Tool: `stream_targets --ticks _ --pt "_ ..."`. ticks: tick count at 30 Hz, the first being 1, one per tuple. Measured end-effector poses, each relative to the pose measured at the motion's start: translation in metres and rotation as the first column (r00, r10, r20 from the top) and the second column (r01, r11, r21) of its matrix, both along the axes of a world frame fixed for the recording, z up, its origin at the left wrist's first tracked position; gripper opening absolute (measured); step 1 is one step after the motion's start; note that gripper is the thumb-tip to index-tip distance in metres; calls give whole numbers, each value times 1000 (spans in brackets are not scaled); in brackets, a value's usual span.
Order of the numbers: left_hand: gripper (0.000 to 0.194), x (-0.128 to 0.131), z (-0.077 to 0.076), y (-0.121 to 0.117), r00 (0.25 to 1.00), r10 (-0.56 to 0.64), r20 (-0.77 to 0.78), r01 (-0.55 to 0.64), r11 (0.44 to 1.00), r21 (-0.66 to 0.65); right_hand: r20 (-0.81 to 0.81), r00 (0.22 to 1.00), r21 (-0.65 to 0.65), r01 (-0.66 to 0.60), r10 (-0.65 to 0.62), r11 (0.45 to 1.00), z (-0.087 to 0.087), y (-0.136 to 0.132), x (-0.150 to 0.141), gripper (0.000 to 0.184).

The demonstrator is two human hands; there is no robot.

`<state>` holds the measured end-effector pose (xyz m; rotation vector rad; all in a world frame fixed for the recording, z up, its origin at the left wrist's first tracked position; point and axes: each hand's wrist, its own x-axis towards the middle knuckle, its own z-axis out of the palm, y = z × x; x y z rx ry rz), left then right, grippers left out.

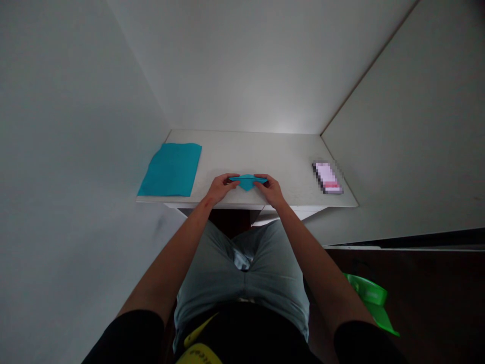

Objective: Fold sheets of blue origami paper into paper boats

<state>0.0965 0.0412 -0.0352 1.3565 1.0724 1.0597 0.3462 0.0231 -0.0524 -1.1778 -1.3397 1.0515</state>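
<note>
A small folded blue paper [247, 182], crisp and pointed at its lower edge, is pinched at both ends by the left hand [223, 187] and right hand [270, 190], between them above the smooth white tabletop [257, 151].

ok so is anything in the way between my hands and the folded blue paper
Nothing visible: the left hand and right hand already hold opposite ends of the folded blue paper, with nothing in between.
</note>
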Motion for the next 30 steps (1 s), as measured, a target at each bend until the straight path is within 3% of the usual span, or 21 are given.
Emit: stream_targets --ticks 5,9,14,18,23,30 --pt "55 4 2 0 996 81 31 -81 997 6 42 998 45 36 -37 998 10 -2 -2 39" --pt "58 6 4 -1 992 120 38 -120 993 5 85 995 66 55 -61 996 16 -5 -1 46" --pt "61 6 7 -3 990 135 50 -136 991 13 6 999 16 54 -54 998 19 -6 -3 51" --pt "55 5 8 -5 995 99 -6 -99 995 30 -54 992 10 117 -116 993 16 -4 -4 51" --pt "46 7 8 -10 994 -31 -104 33 999 18 30 969 31 243 -244 970 6 1 -3 50" --pt "42 9 5 -11 986 -44 -161 54 997 54 -40 973 90 228 -225 969 1 2 -3 61"
